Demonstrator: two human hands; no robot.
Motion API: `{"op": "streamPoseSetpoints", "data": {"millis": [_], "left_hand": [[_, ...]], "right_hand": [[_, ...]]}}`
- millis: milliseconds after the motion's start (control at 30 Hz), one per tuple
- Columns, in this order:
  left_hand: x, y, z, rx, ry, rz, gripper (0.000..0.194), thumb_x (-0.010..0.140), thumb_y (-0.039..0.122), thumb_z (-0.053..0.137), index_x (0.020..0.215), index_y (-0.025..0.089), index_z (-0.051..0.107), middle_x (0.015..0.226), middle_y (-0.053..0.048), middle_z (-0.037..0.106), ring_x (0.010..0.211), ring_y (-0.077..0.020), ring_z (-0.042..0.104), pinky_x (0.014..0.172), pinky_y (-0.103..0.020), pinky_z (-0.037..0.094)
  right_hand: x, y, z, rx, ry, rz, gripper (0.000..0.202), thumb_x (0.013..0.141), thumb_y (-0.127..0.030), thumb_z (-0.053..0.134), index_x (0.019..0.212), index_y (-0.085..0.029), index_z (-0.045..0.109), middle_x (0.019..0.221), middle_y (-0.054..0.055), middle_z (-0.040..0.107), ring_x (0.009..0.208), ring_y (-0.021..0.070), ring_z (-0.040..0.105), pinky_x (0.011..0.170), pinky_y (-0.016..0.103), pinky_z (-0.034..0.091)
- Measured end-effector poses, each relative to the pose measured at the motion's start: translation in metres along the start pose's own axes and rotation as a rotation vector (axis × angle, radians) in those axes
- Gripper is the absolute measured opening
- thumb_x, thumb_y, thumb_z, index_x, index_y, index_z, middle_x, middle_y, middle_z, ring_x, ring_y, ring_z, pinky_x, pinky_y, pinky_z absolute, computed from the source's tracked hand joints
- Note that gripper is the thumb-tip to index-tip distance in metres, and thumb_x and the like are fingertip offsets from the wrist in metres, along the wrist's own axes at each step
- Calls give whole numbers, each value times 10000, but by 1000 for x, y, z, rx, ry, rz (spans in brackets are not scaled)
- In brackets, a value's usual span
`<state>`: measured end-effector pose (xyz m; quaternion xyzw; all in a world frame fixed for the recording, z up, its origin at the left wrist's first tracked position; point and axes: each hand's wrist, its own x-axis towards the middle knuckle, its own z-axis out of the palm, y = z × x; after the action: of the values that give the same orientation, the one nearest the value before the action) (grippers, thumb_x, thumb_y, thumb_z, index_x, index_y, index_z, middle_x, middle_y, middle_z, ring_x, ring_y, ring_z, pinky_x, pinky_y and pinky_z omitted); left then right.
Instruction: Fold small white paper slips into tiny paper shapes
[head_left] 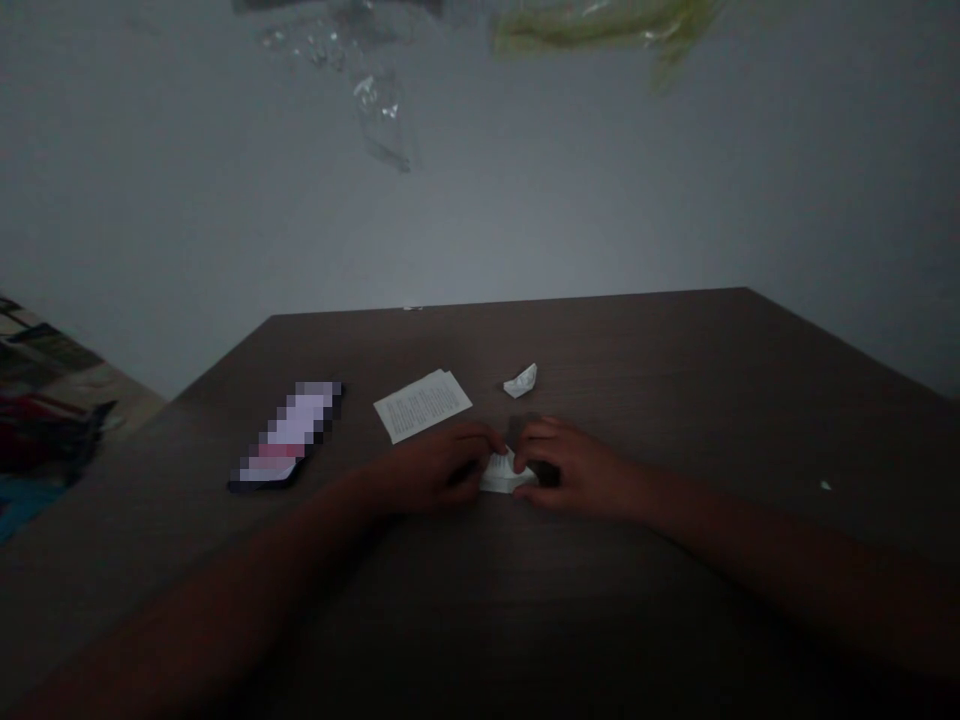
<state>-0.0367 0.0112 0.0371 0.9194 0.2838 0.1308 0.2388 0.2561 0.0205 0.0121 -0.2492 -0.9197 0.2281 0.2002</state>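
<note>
A small folded piece of paper point(501, 474) with printed text lies on the table between my two hands. My left hand point(448, 465) has its fingers curled on the paper's left side and top. From the right, my right hand point(566, 465) pinches the paper's other side with thumb and fingers, leaving a dark gap inside the curl. Just beyond my hands sits a small folded paper boat point(520, 381). Printed paper sheets point(423, 405) lie flat to the left, past my left hand. The fingers partly cover the folded paper.
A phone point(289, 435) with a lit, pixelated screen lies at the left of the brown table point(637, 370). One white scrap point(826, 485) is at the right. Behind the table stands a wall point(480, 220) with clear plastic point(382, 110) and yellow plastic point(600, 30) on it.
</note>
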Motion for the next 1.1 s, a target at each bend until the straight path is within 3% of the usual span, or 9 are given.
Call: {"op": "streamPoseSetpoints", "data": {"millis": [167, 400, 533, 667, 833, 967, 1100], "left_hand": [[1, -1, 1, 31, 55, -31, 237, 1057, 148, 632, 1270, 207, 716, 1475, -147, 742, 1338, -306, 757, 1186, -440, 620], [3, 0, 4, 37, 105, -28, 224, 1078, 156, 607, 1282, 189, 693, 1438, -156, 731, 1298, -295, 759, 1153, -443, 627], [2, 5, 1, 47, 65, -10, 221, 1065, 137, 590, 1252, 184, 699, 1397, -149, 743, 1284, -293, 757, 1144, -428, 623], [2, 6, 2, 39, 26, -22, 207, 1053, 224, 707, 1258, 204, 723, 1410, -138, 745, 1256, -299, 764, 1121, -431, 634], [6, 6, 9, 52, 20, -84, 122, 1132, 244, 678, 1207, 208, 768, 1437, -117, 747, 1271, -275, 756, 1155, -432, 610], [10, 8, 17, 21, 85, -102, 132, 1147, 209, 659, 1150, 194, 790, 1410, -102, 753, 1255, -250, 753, 1158, -402, 600], [12, 7, 24, 69, 205, -168, 103, 1108, 207, 704, 1072, 201, 801, 1321, -95, 788, 1263, -298, 721, 1155, -461, 599]], "right_hand": [[1, -4, 1, -11, 23, 43, 140, 1023, -274, 908, 1095, -209, 807, 1128, 75, 761, 1105, 269, 718, 1004, 432, 573], [3, -4, 7, -43, 61, 62, 62, 1064, -240, 846, 1027, -217, 802, 1073, 64, 765, 1067, 256, 725, 983, 424, 573], [3, -2, 9, -65, 85, 23, 81, 1085, -185, 783, 1012, -214, 802, 1027, 56, 754, 1008, 238, 716, 985, 420, 576], [4, -3, 9, -87, 82, 9, 102, 1093, -167, 755, 1020, -214, 809, 1023, 63, 755, 1003, 244, 716, 1007, 435, 577], [4, -2, 9, -90, 86, 10, 119, 1099, -153, 730, 1032, -213, 807, 1042, 73, 763, 1023, 252, 721, 989, 431, 584], [5, 0, 10, -104, 102, 50, 131, 1119, -187, 715, 1012, -213, 787, 1041, 79, 764, 1025, 260, 717, 982, 434, 594], [5, 0, 10, -110, 165, 109, 78, 1121, -223, 721, 1052, -215, 756, 1090, 96, 763, 1094, 289, 726, 1002, 463, 619]]}}
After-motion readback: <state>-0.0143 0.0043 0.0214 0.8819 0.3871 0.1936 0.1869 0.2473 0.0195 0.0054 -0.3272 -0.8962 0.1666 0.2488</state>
